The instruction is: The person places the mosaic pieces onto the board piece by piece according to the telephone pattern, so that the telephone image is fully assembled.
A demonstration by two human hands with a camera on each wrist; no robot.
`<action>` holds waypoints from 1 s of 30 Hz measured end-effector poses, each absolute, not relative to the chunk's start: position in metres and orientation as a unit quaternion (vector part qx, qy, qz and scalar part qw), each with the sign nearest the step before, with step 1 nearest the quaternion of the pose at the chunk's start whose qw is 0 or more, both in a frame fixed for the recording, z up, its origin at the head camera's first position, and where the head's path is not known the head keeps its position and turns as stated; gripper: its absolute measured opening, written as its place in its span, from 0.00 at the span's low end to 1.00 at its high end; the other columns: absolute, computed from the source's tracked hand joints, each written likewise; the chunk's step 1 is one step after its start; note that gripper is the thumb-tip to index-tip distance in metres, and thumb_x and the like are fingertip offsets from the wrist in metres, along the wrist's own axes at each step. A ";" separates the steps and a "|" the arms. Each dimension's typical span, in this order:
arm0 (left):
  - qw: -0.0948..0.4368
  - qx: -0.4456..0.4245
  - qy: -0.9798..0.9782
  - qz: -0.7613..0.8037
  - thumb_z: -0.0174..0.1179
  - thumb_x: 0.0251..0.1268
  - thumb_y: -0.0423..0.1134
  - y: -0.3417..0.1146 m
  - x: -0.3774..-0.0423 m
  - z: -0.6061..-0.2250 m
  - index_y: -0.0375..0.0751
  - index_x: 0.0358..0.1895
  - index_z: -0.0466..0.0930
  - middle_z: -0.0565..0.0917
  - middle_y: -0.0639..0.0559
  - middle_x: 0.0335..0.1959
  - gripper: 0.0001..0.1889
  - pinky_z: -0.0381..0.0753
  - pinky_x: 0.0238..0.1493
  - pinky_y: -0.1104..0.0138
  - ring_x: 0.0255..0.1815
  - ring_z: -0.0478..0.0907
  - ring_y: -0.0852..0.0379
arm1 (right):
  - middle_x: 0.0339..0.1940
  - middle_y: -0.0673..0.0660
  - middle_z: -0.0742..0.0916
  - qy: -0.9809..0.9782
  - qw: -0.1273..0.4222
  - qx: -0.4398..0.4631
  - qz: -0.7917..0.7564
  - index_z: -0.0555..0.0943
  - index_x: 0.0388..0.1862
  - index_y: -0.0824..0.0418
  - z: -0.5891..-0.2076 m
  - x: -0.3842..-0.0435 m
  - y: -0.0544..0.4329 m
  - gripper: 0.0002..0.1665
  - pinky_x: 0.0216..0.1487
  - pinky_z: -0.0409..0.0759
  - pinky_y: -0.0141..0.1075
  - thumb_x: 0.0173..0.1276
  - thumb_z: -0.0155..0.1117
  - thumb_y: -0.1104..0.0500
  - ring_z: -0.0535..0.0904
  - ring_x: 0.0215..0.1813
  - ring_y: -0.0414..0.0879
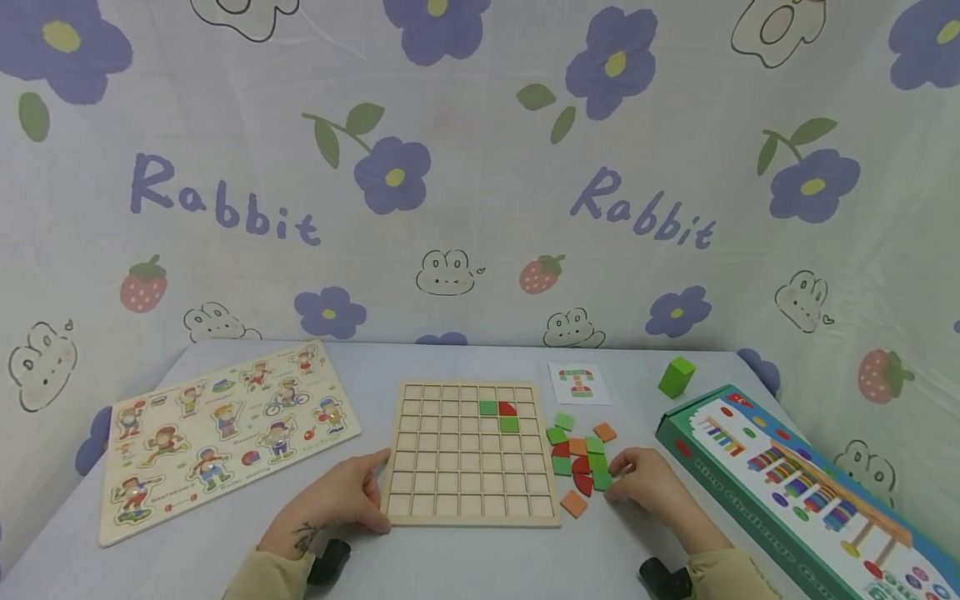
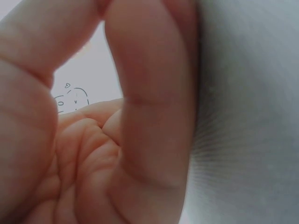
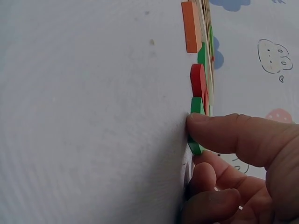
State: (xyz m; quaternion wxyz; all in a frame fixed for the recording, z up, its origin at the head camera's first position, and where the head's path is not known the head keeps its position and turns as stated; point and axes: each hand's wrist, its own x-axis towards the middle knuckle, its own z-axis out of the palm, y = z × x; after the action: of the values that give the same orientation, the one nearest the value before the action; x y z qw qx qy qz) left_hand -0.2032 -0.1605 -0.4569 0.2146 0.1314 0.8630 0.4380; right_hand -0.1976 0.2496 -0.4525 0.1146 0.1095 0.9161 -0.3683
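Note:
A wooden grid board (image 1: 450, 483) lies flat on the table, with two green square tiles (image 1: 509, 425) and a red quarter-round tile (image 1: 507, 408) in its upper right cells. My left hand (image 1: 330, 500) rests against the board's left edge, thumb by the near corner and fingertips farther up. In the left wrist view its bent fingers fill the picture and the board is hidden. To the right of the board, my right hand (image 1: 648, 483) pinches a green square tile (image 3: 196, 105) at the pile's near right side. Thumb and fingers cover part of that tile.
Loose green, red and orange tiles (image 1: 573, 503) crowd the board's right side. Behind them lie a pattern card (image 1: 576, 398) and a green block (image 1: 677, 377). A picture puzzle board (image 1: 247, 467) is at left, a game box (image 1: 795, 492) at right.

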 end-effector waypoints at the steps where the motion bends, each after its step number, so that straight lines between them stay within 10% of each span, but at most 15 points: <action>1: 0.215 0.130 0.863 0.438 0.74 0.32 0.30 -0.160 -0.203 -0.457 0.28 0.69 0.53 0.75 0.49 0.19 0.53 0.69 0.21 0.67 0.18 0.70 0.58 | 0.27 0.57 0.77 0.916 0.113 0.108 -0.368 0.77 0.34 0.65 -0.452 -0.197 0.249 0.16 0.28 0.67 0.36 0.46 0.70 0.65 0.69 0.31 0.48; 30: 0.217 0.116 0.861 0.444 0.75 0.31 0.29 -0.160 -0.204 -0.457 0.29 0.69 0.54 0.76 0.49 0.19 0.54 0.70 0.20 0.67 0.17 0.71 0.58 | 0.23 0.53 0.74 0.850 0.074 0.031 -0.520 0.72 0.39 0.65 -0.420 -0.246 0.184 0.16 0.23 0.68 0.35 0.51 0.64 0.68 0.68 0.21 0.45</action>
State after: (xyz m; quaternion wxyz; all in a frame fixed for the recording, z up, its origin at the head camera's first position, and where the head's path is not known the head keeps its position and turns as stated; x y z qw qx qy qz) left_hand -0.2039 -0.1605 -0.4572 0.2172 0.1158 0.8614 0.4442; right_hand -0.2458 0.1843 -0.4197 0.0743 0.0306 0.8503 -0.5201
